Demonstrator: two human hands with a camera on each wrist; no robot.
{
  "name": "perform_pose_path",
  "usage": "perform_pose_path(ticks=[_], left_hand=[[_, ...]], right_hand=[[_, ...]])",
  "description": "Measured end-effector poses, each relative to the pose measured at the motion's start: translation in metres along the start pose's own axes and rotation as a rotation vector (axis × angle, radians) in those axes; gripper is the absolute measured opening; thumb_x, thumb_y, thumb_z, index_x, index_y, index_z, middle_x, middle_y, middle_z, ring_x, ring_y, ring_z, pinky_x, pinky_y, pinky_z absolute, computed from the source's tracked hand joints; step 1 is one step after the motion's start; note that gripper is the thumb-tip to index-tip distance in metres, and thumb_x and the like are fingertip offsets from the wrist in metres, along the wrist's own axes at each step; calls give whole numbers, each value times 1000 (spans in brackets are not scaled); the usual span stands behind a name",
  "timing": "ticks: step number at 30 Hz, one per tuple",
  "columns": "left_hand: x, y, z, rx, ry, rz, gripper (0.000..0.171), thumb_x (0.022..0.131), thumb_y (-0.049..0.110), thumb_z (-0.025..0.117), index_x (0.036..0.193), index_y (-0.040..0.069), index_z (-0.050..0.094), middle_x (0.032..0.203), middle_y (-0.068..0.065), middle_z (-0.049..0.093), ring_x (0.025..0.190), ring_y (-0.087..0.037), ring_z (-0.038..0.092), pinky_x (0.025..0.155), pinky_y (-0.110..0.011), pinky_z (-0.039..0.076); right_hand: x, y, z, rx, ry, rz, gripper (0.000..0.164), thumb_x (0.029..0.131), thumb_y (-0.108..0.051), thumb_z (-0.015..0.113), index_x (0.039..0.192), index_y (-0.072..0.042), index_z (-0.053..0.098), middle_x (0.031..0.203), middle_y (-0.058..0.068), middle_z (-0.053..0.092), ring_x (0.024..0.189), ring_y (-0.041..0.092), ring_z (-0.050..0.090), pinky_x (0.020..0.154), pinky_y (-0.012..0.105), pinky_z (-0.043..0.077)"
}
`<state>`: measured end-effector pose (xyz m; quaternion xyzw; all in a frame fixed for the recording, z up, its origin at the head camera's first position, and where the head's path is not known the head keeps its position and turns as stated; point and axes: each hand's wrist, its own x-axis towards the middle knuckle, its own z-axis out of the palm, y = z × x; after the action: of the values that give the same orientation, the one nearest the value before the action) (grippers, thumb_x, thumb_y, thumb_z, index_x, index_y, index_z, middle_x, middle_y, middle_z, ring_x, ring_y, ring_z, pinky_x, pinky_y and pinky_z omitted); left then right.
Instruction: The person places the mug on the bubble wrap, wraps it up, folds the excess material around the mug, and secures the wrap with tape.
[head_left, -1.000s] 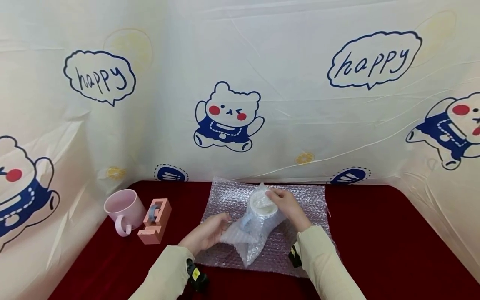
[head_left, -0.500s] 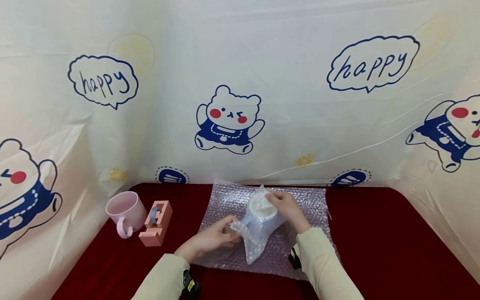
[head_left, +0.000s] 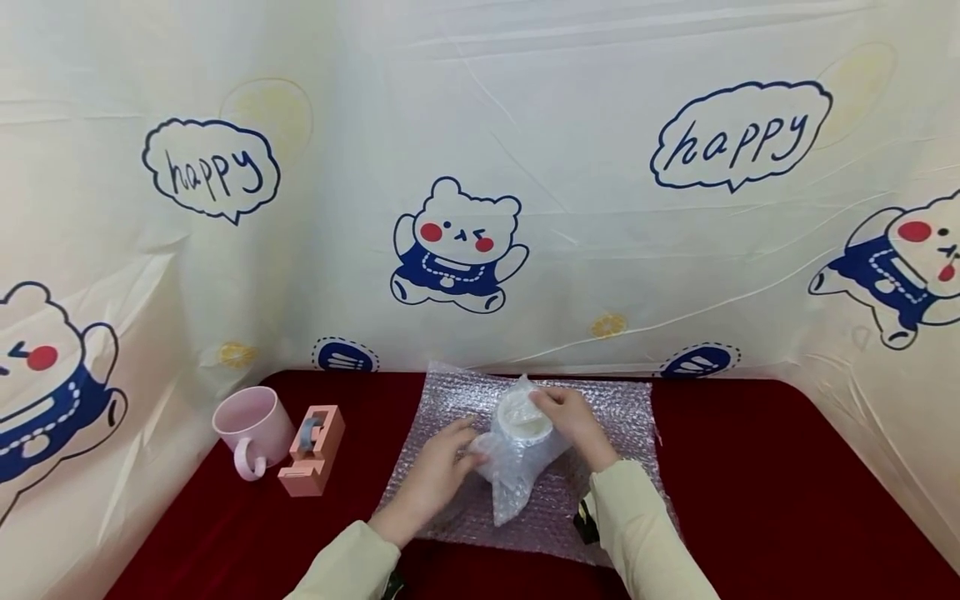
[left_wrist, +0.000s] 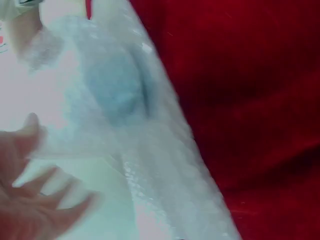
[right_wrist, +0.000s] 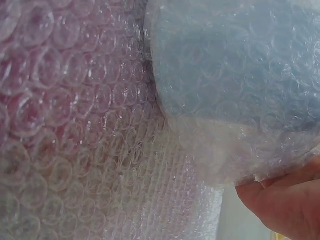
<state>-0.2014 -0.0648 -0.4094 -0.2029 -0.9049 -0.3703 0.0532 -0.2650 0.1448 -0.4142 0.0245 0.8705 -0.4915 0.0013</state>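
Note:
A light-blue mug (right_wrist: pixel 235 65), wrapped in bubble wrap (head_left: pixel 512 487), stands at the middle of a flat bubble wrap sheet (head_left: pixel 617 408). Its round rim faces up under the film. My right hand (head_left: pixel 573 419) pinches the wrap's edge at the far right of the rim; in the right wrist view the thumb and finger meet at the film (right_wrist: pixel 215 160). On the left side, my left hand (head_left: pixel 437 468) lies against the loose wrap with fingers spread. The left wrist view is blurred and shows those fingers (left_wrist: pixel 60 202) apart, beside the wrapped mug (left_wrist: pixel 115 85).
A pink mug (head_left: pixel 255 421) stands at the left on the dark red tablecloth (head_left: pixel 757 467). Close beside it is a pink tape dispenser (head_left: pixel 313 450) with a grey-blue roll. A printed white curtain (head_left: pixel 600 217) encloses the back and sides.
My left hand let go of the loose wrap flap, moved in toward the mug and spread its fingers, the flap now folded closer. My right hand kept its pinch in place.

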Motion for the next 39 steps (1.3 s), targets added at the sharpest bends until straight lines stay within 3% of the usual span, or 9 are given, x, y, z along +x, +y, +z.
perform_pose_path(ticks=[3,6,9,11,14,17,27,35,39], left_hand=[[4,-3,4,-13,91,53,10,77,14,74,86,10,71,119,-13,67,108,-31,64,90,-39,53],[7,-7,5,59,122,174,11,76,16,75,86,12,71,117,-7,69,107,-24,65,91,-35,53],[11,-11,5,208,90,298,13,80,22,71,92,15,69,125,-2,65,115,-21,62,98,-37,49],[13,-13,5,283,43,336,19,86,25,66,103,16,66,130,0,62,119,-20,59,102,-40,46],[14,-13,8,298,-28,301,31,93,26,58,122,15,59,133,0,60,122,-20,57,104,-43,44],[15,-12,13,284,-37,247,35,96,24,54,130,13,54,131,-3,61,121,-22,58,105,-45,42],[21,-5,24,364,81,225,16,96,26,53,109,18,57,111,0,67,111,-20,61,109,-54,34],[24,2,26,408,88,180,15,97,27,50,107,19,57,107,3,67,106,-15,64,114,-54,28],[26,6,27,398,81,148,13,98,26,47,103,16,55,108,1,65,105,-17,63,113,-54,29]], right_hand=[[0,1,1,6,13,-7,36,96,-21,55,119,5,62,121,25,63,115,39,58,100,47,46],[1,2,1,12,23,-20,35,95,-21,56,118,5,63,120,25,64,114,40,59,99,47,46],[2,2,1,11,26,-10,36,96,-22,56,119,5,63,121,25,63,114,40,59,99,47,46],[2,3,2,11,23,-3,36,96,-22,56,120,5,62,121,25,63,114,39,59,99,47,46],[3,3,2,10,17,8,38,96,-23,55,122,5,61,123,24,62,115,39,58,100,47,46],[3,4,2,6,13,13,39,96,-23,55,123,5,60,125,24,61,117,39,57,101,48,45],[1,5,3,-18,20,-12,37,96,-22,56,121,4,62,122,25,63,112,39,60,96,46,48],[0,2,-1,-52,-4,-16,41,97,-24,54,127,4,57,127,26,59,116,40,58,99,48,46],[0,2,-3,-99,-29,-47,44,97,-25,53,136,-5,51,131,26,56,121,41,54,103,51,43]])
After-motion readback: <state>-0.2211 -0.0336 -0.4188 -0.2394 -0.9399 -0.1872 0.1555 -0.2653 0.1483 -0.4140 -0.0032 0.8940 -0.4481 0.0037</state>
